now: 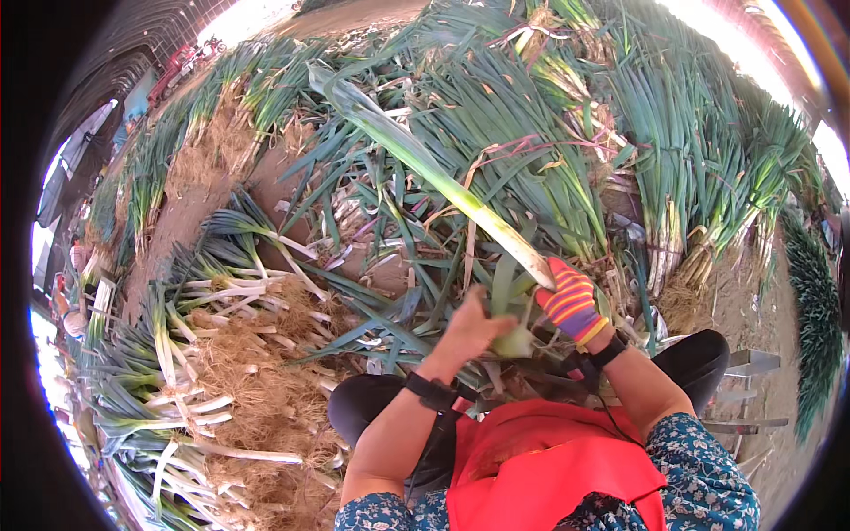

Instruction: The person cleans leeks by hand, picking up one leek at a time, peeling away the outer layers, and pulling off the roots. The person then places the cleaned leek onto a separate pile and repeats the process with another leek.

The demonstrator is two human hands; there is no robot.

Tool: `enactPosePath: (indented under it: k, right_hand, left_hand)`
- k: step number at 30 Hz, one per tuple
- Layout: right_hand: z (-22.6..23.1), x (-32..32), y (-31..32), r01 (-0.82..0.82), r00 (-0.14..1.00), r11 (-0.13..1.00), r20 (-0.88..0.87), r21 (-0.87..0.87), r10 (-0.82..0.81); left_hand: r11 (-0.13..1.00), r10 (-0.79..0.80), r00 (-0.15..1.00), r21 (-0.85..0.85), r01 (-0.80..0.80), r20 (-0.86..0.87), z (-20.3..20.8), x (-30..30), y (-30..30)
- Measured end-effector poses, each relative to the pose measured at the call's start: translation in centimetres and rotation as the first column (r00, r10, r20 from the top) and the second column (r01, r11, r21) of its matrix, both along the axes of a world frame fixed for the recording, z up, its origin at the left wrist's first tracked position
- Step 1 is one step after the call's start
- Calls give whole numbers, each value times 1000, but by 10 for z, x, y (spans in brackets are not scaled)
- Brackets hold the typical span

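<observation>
A long leek (456, 195) slants across the middle, its green top up to the left and its pale lower end at my right hand (574, 303). That hand wears a striped, colourful glove, and its fingers are closed round the pale end. My left hand (474, 326) is bare and sits just left of and below the leek's end. Its thumb points up, but its fingertips are smeared by motion beside a loose pale green leaf (502, 285). Whether they grip that leaf is unclear.
At left lies a large heap of leeks with tangled brown roots (252, 389). Tied bundles of leeks (660, 168) cover the ground ahead and to the right. Stripped leaves (381, 319) litter the ground before my knees. A metal stand (751, 363) is beside my right knee.
</observation>
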State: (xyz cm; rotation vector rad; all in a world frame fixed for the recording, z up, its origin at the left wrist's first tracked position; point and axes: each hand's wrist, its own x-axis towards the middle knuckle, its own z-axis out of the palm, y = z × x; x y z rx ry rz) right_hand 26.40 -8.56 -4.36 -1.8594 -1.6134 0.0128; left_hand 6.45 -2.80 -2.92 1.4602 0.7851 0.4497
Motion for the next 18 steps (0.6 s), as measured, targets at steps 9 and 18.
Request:
enactPosePath:
  k: [9, 18]
  right_hand:
    - [-7, 16, -32, -166, 949, 958, 225, -234, 219]
    - [47, -55, 22, -334, 905, 942, 296, 43, 307]
  left_hand:
    - [760, 609, 666, -556, -336, 430, 19, -14, 45]
    - [727, 621, 591, -661, -188, 514, 10, -7, 30]
